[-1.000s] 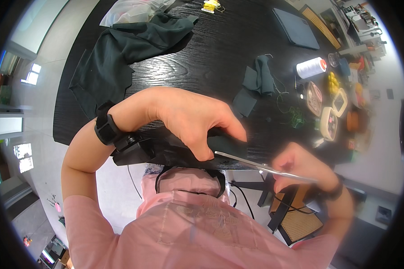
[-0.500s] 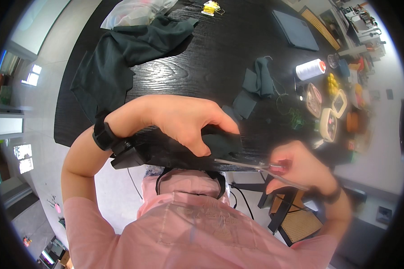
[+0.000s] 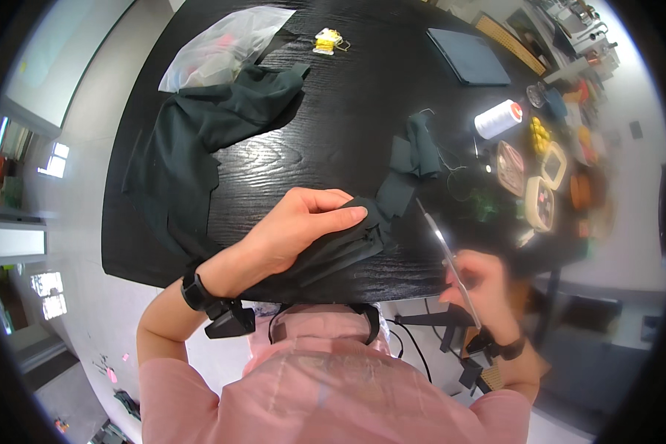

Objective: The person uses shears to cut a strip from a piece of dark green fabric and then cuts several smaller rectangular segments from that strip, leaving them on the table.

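Observation:
Near the table's front edge my left hand (image 3: 292, 226) pinches a folded piece of dark green fabric (image 3: 340, 255) between thumb and fingers. Layers of the cloth hang below the thumb toward the edge. My right hand (image 3: 482, 285) is closed around long silver scissors (image 3: 440, 240), held to the right and apart from the cloth. Their tip points up and away over the table. The scissors appear nearly edge-on, so how far the blades are parted is unclear. Small dark green fabric scraps (image 3: 397, 194) lie just beyond the held piece.
A large dark green cloth (image 3: 181, 140) covers the left side, beside a translucent plastic bag (image 3: 214, 55). Yellow thread on a card (image 3: 329, 41), a blue-grey tablet case (image 3: 468, 55), a white thread spool (image 3: 498, 119) and an open sewing case (image 3: 540, 201) lie farther off.
My right hand has drawn the scissors away from the fabric, and they now point upward. My left hand has turned, and its thumb now lies on top of the cloth. The view has shifted slightly.

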The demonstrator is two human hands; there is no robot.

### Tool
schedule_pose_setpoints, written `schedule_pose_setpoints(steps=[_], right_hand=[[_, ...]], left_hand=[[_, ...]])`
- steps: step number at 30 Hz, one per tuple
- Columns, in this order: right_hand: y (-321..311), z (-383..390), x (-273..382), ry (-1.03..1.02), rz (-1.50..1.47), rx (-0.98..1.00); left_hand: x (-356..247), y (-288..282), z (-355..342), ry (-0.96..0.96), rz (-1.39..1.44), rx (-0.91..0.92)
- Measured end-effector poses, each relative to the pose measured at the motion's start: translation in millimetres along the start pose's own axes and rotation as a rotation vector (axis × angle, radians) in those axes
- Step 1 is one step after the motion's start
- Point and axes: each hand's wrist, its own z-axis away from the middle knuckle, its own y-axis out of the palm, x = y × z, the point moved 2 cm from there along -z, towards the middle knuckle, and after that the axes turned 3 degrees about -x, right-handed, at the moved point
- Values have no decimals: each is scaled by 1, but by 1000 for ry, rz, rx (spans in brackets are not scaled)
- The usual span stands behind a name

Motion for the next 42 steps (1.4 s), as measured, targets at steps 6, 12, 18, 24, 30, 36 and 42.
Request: schedule_pose_setpoints(steps=[6,12,18,24,30,36,42], right_hand=[[29,24,18,-97,210,-266],[32,27,20,-119,395,-357],[35,23,19,-191,465,-420],[39,19,14,-295,547,-498],[40,18,13,-356,626,-522],[43,21,2,-185,535,-637],[34,13,10,-272,543,-577]], left_hand=[[0,18,2,-8,246,3],[12,29,1,25,267,-54],[23,30,-5,10,295,-84],[26,34,-6,-33,357,-97],[29,36,-7,-33,417,-90],[30,40,-10,12,426,-71],[32,39,-10,-16,416,-79]])
